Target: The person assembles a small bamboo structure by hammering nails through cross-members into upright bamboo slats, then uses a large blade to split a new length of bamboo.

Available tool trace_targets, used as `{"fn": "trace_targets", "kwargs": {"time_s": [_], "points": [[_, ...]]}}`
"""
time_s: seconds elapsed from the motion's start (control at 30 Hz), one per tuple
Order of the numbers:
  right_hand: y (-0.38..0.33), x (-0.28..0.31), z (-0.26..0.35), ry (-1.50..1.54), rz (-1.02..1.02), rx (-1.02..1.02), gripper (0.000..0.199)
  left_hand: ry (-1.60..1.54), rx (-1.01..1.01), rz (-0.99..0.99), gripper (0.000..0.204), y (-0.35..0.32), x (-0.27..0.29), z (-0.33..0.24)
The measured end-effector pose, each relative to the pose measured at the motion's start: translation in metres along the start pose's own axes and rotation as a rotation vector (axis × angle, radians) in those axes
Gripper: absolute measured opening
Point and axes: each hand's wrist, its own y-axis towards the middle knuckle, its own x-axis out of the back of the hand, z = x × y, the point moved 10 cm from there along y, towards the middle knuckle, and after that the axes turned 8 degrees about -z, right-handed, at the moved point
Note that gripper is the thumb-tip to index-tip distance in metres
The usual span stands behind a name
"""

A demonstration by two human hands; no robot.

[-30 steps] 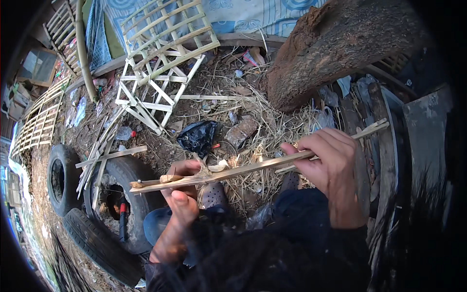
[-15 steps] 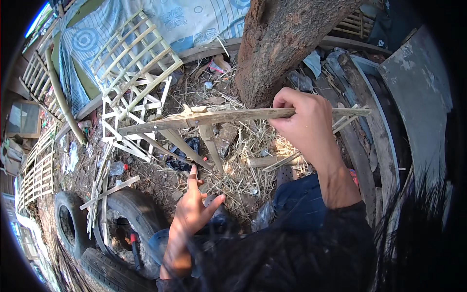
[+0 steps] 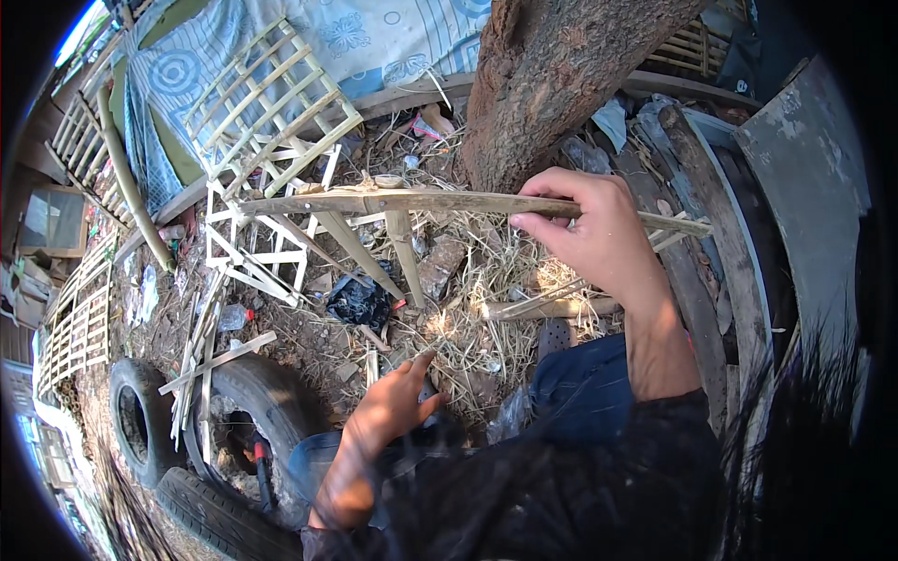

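— Bamboo, pale and split: long bamboo strip (image 3: pixel 449 201) pinched in right hand (image 3: pixel 599 238), fingers closed around it near its right end, held level at chest height in front of tree trunk (image 3: pixel 561 84).

— And left hand (image 3: pixel 383 421)?

— Open, fingers loosely spread, holding nothing; hovering low over straw-covered ground (image 3: pixel 468 327), just above the lap.

— Anything hanging off the strip?

— Two thinner slivers (image 3: pixel 374 252) peeling down from a node near the middle, angled toward the dirt. Probably held out flat to keep those loose ends free of the litter, though only a guess.

— Farther out?

— Woven bamboo lattice panels (image 3: pixel 262 122) leaning upper left against a patterned blue cloth (image 3: pixel 374 37). Black crumpled plastic (image 3: pixel 360 299) on the ground below the strip. Old tyres (image 3: pixel 234 411) lower left, one nested beside another. Weathered planks (image 3: pixel 711 243) curving along the right. Dark sleeves and blue trousers at the bottom edge.
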Motion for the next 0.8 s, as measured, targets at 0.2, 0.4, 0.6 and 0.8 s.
{"fn": "trace_targets", "kwargs": {"time_s": [0.2, 0.4, 0.6, 0.8], "points": [[0.000, 0.012, 0.004, 0.000, -0.038, 0.007, 0.023, 0.070, -0.099, 0.011, 0.073, 0.003, -0.010, -0.005], [0.001, 0.008, -0.004, 0.074, -0.073, 0.019, 0.029, 0.083, -0.110, 0.054, 0.079, 0.005, -0.028, 0.006], [0.001, 0.005, -0.004, 0.117, -0.063, 0.035, 0.030, 0.040, -0.084, 0.065, 0.077, 0.005, -0.024, -0.002], [-0.001, 0.002, -0.015, 0.043, -0.070, -0.077, 0.031, 0.007, -0.048, 0.024, 0.072, 0.003, -0.014, -0.001]]}}
